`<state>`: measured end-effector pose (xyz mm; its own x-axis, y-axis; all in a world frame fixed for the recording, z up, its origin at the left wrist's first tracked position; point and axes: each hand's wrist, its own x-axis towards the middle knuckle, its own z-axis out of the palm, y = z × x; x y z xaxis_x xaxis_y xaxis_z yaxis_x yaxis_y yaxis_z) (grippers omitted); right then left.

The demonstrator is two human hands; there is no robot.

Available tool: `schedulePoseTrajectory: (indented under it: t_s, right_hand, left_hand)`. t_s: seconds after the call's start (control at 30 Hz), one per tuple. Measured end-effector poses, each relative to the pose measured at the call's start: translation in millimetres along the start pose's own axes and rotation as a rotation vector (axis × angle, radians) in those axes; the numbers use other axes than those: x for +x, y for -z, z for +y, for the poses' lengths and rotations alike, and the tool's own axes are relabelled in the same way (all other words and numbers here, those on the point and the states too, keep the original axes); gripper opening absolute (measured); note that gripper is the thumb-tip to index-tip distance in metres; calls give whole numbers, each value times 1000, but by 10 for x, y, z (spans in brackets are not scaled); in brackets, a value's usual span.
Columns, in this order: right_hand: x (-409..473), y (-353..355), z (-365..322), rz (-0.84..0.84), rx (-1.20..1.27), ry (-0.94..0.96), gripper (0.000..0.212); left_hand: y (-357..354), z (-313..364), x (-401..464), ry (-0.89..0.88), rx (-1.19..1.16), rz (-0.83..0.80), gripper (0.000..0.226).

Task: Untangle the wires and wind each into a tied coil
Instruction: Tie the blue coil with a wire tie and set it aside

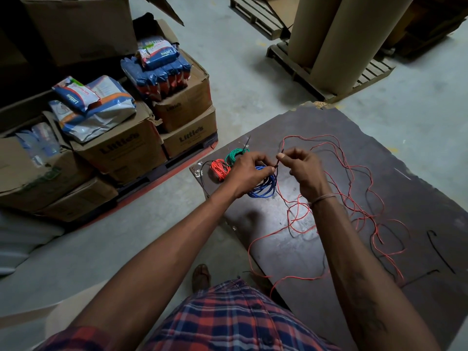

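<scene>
1. Red wire [298, 224] and black wire [387, 249] lie tangled on the dark board [329, 312], uncoiled
2. Left hand [249, 173] grips the blue coil [266, 191]; right hand [301, 171] pinches its black tie [277, 163], tying seemingly underway
3. Beyond, orange coil [219, 168] and green coil [235, 154] look finished

Loose red wire [354, 211] across table's [417, 198] right half

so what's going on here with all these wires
A person is sorting wires on a dark board. The left hand grips a blue coil, while the right hand pinches a thin black tie at it, apparently fastening the coil. An orange coil and a green coil already lie wound beside it. Loose red wire, mixed with a darker wire, still sprawls tangled across the board.
</scene>
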<state>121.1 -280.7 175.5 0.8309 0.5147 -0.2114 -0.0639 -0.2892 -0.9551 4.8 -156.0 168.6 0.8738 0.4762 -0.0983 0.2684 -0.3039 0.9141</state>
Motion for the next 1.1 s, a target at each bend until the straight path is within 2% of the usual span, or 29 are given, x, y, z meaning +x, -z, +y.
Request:
schedulePoseTrajectory:
  t_s: [0.13, 0.2, 0.33, 0.5, 0.77, 0.97, 1.1]
  right_hand:
    - [174, 71, -25, 180, 70, 120, 12]
    - [238, 91, -63, 155, 156, 99, 14]
    - [249, -19, -115, 45, 357, 6, 12]
    - [350, -130, -124, 81, 345, -19, 6]
    - [529, -207, -178, 67, 349, -149, 29]
    - [611, -276, -164, -30, 236, -127, 27]
    - [670, -272, -167, -31, 214, -134, 28]
  left_hand:
    - [-35, -33, -25, 90, -85, -30, 11]
    - [-44, -19, -37, 161, -196, -22, 16]
    - [-18, 0, -21, 204, -238, -51, 18]
    - [-6, -34, -11, 204, -272, -66, 14]
    - [-10, -173, -29, 178, -200, -136, 12]
    - [-28, -166, -3, 55, 177, -149, 13]
    - [-51, -71, 0, 28, 201, -178, 14]
